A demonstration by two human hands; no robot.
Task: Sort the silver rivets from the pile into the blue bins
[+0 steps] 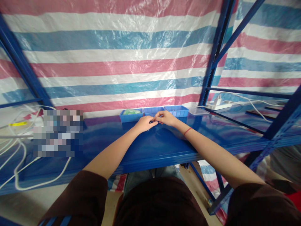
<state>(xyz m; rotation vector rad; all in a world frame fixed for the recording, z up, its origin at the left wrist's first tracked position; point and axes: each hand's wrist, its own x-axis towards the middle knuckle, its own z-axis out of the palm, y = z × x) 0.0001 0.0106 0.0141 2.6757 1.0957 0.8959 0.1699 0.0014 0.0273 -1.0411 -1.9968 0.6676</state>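
Note:
My left hand (146,123) and my right hand (165,118) meet over the blue shelf top, fingertips together in front of the bins. Both are closed in a pinch around something small and dark that I cannot make out. Just behind them stand three blue plastic bins in a row. The left bin (129,118) has a pale green, bag-like item (132,111) in it. My fingers partly cover the middle bin (150,110). What lies inside the right bin (180,112) is too small to tell.
A clear plastic lid or tray (198,111) lies right of the bins. Farther right is a white power strip (221,106) with a plug. White cables (20,157) and a blurred-out patch (57,133) occupy the left. Blue posts (213,62) frame a striped tarp (122,66).

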